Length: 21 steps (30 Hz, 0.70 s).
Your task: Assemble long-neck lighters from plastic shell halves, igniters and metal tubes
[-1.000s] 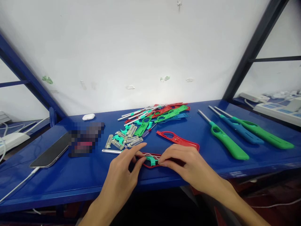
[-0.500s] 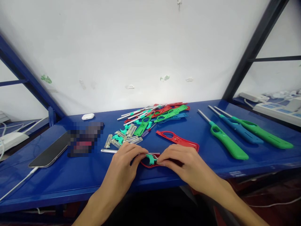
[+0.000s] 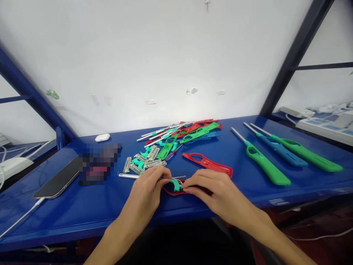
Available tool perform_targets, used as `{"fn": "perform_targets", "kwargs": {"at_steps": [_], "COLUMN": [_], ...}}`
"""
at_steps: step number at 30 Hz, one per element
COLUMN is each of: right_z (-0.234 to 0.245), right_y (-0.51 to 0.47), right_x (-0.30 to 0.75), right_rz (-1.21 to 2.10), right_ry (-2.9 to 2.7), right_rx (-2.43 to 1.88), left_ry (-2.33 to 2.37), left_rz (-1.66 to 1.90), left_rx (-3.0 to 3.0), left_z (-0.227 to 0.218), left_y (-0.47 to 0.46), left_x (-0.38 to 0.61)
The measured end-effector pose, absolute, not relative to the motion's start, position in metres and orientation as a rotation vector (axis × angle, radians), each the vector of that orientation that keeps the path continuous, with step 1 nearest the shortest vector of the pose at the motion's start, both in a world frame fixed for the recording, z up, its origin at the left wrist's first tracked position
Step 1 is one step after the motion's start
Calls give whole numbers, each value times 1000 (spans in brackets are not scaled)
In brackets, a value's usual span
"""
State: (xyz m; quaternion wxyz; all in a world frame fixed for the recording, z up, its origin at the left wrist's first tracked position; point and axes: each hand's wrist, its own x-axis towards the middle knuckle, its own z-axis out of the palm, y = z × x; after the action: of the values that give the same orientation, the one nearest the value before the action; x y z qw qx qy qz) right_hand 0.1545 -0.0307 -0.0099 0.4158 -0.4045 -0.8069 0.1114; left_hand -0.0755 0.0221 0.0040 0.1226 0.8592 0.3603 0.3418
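Note:
Low at the table's front, a red lighter casing half (image 3: 168,191) lies between my hands, with a teal trigger (image 3: 176,185) and pale wires in it. My left hand (image 3: 149,191) is closed in a pinch at the casing's front end, beside the trigger. A metal tube (image 3: 128,176) sticks out to the left past its knuckles. My right hand (image 3: 217,189) pinches at the wires and trigger's rear; its fingertips hide exactly what they grip. Much of the casing is under the right hand. Another red casing half (image 3: 217,166) lies just behind that hand.
Clear fuel tanks (image 3: 153,154) and teal parts lie behind my left hand, near a screwdriver (image 3: 171,154). Farther back is a pile of casings and tubes (image 3: 193,133). Assembled lighters (image 3: 267,167) lie right; a phone (image 3: 59,178) and white earbud case (image 3: 102,137) left.
Both hands stay at the red casing with almost the same pinch. The left fingers have shifted slightly at the trigger, and the whole view has moved a little.

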Motion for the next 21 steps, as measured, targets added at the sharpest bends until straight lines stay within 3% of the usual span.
{"fn": "perform_targets", "kwargs": {"at_steps": [21], "right_z": [-9], "right_y": [-31], "right_x": [155], "right_rz": [311], "right_ry": [-2033], "right_rx": [-1025], "left_ry": [1006], "left_rz": [996], "left_rx": [2525], "left_z": [4], "left_y": [19], "left_x": [-77]}}
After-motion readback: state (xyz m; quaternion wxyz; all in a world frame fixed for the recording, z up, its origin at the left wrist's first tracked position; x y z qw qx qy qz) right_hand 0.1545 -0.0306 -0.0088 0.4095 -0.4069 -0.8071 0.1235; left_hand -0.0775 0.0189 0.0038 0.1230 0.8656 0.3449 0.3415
